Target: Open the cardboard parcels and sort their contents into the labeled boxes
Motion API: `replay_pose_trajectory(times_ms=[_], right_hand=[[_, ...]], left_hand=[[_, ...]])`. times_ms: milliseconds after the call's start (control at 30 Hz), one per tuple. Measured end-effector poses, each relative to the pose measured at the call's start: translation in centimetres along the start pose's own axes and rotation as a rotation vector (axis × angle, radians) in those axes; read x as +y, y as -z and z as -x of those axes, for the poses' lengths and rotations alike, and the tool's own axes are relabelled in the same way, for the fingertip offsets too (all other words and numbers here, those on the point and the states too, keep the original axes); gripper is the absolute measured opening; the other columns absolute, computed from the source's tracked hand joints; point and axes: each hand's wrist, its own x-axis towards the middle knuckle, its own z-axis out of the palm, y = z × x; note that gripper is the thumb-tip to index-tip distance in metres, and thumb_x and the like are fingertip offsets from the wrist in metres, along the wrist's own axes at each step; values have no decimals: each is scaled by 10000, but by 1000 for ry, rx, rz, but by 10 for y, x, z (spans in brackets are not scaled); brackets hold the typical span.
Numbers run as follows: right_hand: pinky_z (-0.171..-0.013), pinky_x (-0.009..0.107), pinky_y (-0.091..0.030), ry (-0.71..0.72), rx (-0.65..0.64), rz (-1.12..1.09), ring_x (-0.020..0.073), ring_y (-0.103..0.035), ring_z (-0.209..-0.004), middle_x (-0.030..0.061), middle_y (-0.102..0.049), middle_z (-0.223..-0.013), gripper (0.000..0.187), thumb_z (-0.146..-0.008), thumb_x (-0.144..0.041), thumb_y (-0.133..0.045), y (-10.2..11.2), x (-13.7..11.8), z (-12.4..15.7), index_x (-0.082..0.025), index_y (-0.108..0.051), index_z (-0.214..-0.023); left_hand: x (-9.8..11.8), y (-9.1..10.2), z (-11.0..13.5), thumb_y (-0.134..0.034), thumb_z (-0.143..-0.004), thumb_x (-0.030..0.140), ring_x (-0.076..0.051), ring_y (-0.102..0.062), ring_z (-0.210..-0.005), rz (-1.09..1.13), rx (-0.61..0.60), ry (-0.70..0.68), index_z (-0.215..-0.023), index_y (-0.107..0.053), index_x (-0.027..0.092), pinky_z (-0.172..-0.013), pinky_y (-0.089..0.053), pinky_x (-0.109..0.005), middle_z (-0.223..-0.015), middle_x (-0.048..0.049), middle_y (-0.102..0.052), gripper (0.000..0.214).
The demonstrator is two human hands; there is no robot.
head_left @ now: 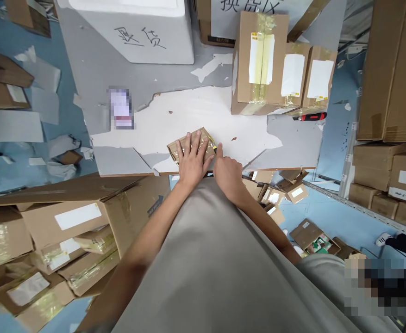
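A small flat cardboard parcel (172, 148), wrapped in shiny tape, lies slightly turned near the front edge of the worktable. My left hand (190, 163) rests flat on top of it, fingers spread, pressing it to the table. At the parcel's right edge is my right hand (228, 175), closed, with the index finger stretched forward. Beneath that fingertip shows a small black and yellow tip, which looks like a box cutter (215, 150); the rest of it is hidden by the hand.
Taped boxes (260, 64) stand at the table's back right, with a red and black utility knife (312, 117) beside them. A white foam box (154, 32) sits at the back left, and a blurred phone (121, 108) nearer. A large carton (136, 208) of parcels stands front left.
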Motion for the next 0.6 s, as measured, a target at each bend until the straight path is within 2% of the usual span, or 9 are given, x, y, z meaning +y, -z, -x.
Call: replay_pose_trajectory(times_ms=[267,500,600], right_hand=[[-981,370,-655,33,-87,57,312,-874,-1169,251,-866,-1184,789,-1173,-120,-401,-11,21,11,-76,-76,-1891],[-950,375,-655,86,-91,87,313,-865,-1159,229,-857,-1229,782,-1183,-144,-338,6,30,24,-123,-27,-1900],[-947,384,-654,114,-58,80,315,-860,-1139,209,-857,-1240,755,-1207,-194,-307,9,29,19,-151,-17,-1903]], left_hand=[[0,-6,3,-547,-1147,617,-415,-133,-1840,-76,-9,41,-1763,-544,249,-1465,50,-739,-1926,-138,-314,718],[-1,-5,4,-587,-1131,629,-412,-162,-1836,-45,30,19,-1763,-536,259,-1466,14,-742,-1913,-138,-353,734],[-1,-5,4,-583,-1136,607,-415,-172,-1834,-34,42,13,-1781,-507,234,-1469,12,-736,-1912,-152,-353,749]])
